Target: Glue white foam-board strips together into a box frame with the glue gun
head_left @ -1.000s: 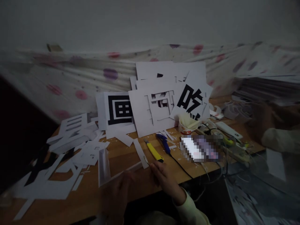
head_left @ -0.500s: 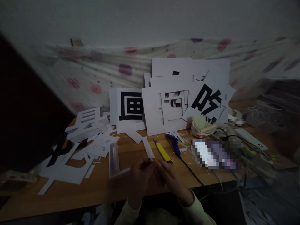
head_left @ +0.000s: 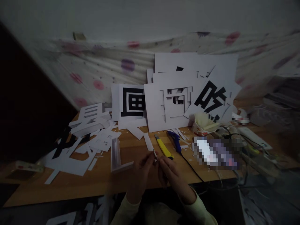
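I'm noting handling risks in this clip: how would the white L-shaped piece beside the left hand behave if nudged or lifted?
The white L-shaped piece is probably light, given its thin walls. Its narrow arms meet at one corner, so it may flex there if lifted by an end. Lying low and flat, it seems likelier to slide than tip.

Hands, apart a second ago, now close together at small pale piece

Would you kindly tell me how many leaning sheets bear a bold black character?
2: the left sheet, partly behind the cut-out sheet, and the tilted sheet at right, behind the bowl. Others may be hidden.
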A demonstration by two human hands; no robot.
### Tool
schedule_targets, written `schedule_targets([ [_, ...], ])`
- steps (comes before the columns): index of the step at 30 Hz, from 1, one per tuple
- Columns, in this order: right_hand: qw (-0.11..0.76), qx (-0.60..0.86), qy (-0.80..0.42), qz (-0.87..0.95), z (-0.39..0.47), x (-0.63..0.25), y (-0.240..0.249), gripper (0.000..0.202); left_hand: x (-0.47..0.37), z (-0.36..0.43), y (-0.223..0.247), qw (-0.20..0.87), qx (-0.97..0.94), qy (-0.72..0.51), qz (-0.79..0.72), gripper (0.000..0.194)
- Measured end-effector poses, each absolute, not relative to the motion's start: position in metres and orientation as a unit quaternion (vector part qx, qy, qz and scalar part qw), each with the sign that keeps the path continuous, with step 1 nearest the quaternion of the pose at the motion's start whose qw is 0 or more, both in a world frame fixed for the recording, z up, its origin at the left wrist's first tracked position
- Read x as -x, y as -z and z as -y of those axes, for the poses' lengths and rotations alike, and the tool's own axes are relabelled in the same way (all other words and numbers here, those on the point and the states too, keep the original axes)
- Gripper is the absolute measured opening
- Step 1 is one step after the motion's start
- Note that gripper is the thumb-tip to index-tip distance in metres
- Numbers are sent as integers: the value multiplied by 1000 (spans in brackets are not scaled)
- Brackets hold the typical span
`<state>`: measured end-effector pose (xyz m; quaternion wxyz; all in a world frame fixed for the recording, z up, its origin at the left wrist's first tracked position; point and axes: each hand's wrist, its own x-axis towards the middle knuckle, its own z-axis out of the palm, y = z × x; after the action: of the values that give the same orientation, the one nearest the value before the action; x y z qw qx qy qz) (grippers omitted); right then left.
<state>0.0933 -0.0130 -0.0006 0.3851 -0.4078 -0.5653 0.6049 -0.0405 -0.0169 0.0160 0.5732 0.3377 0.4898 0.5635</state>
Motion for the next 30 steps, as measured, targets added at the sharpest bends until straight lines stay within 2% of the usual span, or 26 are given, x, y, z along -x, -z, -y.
schedule_targets([
  [10, 401, 359, -643, 545, 21, -91, -6, 43, 33, 26, -25, 553, -339, -589, -482, 36],
  [15, 392, 379, -594, 591, 34, -101, -10, 46, 41, 36, -28, 464, -338, -649, -500, 38],
  [18, 374, 406, -568, 610, 46, -112, -4, 46, 44, 41, -23, 453, -331, -671, -485, 40],
  [23, 406, 462, -459, 642, 63, -139, 2, 38, 29, 43, -4, 511, -409, -591, -471, 50],
  [26, 392, 498, -379, 674, 68, -162, 2, 35, 20, 43, 10, 516, -466, -531, -484, 45],
  [30, 351, 554, -332, 678, 71, -191, 10, 32, 22, 44, 27, 540, -483, -482, -492, 39],
])
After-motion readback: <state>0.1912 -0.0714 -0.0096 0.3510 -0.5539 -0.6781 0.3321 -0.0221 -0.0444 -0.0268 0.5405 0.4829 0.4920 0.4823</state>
